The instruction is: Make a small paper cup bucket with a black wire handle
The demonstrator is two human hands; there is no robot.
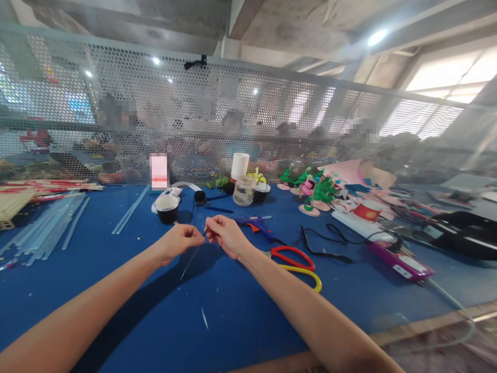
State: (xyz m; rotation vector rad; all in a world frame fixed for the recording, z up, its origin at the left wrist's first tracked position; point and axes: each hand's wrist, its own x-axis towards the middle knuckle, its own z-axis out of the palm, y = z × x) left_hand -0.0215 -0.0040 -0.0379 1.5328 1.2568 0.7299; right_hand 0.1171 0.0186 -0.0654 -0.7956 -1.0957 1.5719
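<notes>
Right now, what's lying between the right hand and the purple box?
In the head view, scissors and a black cord lie between the right hand and purple box, with a blue glue gun slightly farther back.

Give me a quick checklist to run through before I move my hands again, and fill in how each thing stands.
1. Strand held: ok; the left hand and right hand appear to pinch the thin strand, its pale end hanging below.
2. Scissors at hand: ok; the handles lie beside the right forearm.
3. Scissor blades closed: cannot tell; the forearm hides most of them.
4. Glue gun set down: ok; it lies on the table beyond the right forearm.
5. Glue gun cool: cannot tell; nothing visible shows its heat.
6. Table free of scraps: not ok; a white sliver lies between the forearms.
</notes>
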